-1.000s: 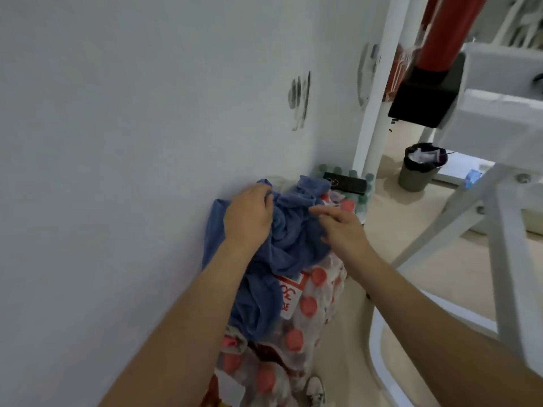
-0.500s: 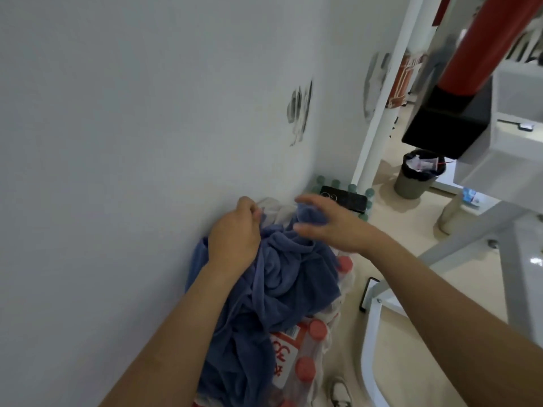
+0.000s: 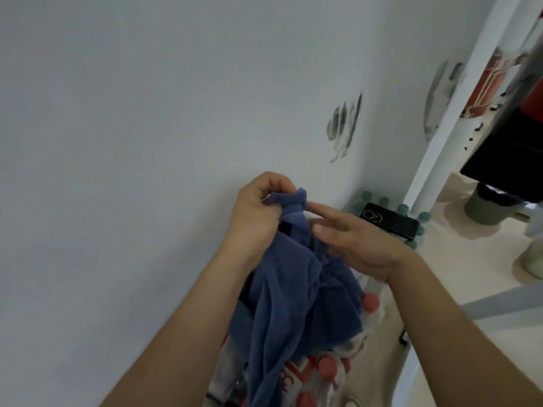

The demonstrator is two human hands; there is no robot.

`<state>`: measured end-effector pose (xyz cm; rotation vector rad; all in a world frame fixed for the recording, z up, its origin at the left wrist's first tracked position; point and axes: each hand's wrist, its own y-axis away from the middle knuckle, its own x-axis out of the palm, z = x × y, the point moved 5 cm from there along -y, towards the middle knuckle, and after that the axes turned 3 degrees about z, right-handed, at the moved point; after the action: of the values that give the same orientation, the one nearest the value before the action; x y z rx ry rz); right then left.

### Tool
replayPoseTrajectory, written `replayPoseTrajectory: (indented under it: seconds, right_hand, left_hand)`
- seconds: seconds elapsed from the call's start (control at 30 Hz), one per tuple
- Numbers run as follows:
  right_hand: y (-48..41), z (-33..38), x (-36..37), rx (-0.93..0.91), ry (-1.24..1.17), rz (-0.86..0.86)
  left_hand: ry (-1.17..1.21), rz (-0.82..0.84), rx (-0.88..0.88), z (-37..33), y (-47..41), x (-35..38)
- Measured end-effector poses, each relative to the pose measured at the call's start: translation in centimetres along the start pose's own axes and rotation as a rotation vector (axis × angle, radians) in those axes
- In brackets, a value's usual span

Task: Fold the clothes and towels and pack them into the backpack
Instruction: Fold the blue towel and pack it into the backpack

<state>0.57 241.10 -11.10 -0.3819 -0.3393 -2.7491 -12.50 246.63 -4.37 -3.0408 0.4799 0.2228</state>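
Plainly, left hand [image 3: 258,214] pinches blue towel [image 3: 288,304], right hand [image 3: 357,245] straight-fingered beside; label [image 3: 289,378] unreadable.

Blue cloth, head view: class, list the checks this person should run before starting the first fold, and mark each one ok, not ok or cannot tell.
1. Left hand grips the blue cloth at its bunched top: ok.
2. Right hand has a hold too: not ok; its fingers lie straight beside the cloth.
3. Cloth opened out for folding: not ok; it hangs crumpled.
4. Cloth hangs free: cannot tell; its lower part hangs in front of the red-capped bottles.
5. Phone out of the way: ok; it lies apart from the cloth.
6. Backpack within reach: cannot tell; none is in view.
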Motion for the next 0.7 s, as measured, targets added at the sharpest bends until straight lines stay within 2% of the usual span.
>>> replayPoseTrajectory:
  seconds: [0.1,0.17,0.23,0.3,0.4,0.5,0.63,0.7]
  right_hand:
    - [-1.0,0.4,-0.2,-0.016,0.403,-0.154]
    - [-1.5,0.3,-0.9,-0.047,0.306,-0.269]
    - [-1.3,0.2,-1.4,-0.034,0.039,-0.316]
    - [-1.2,-0.1,-1.9,-0.016,-0.083,-0.347]
    - [-1.2,-0.6,-2.3,0.001,0.003,-0.406]
    - [-1.0,-0.5,-2.4,0.001,0.006,-0.424]
    - [-0.5,-0.7,-2.7,0.033,0.021,-0.408]
    - [-0.3,-1.0,-3.0,0.072,0.091,-0.407]
  left_hand:
    - [-0.032,0.029,0.03,0.1,0.5,1.1]
    - [-0.125,0.068,0.049,0.7,1.5,1.5]
    - [-0.369,0.127,0.017,1.8,2.7,1.7]
    - [-0.491,0.202,-0.036,2.8,3.9,1.6]
    - [-0.424,0.181,-0.068,3.5,4.8,0.4]
    - [-0.218,0.14,-0.11,2.8,4.8,-0.3]
    - [-0.23,-0.057,0.011,0.9,4.5,-1.7]
    - [-0.133,-0.116,0.043,0.4,4.6,-2.1]
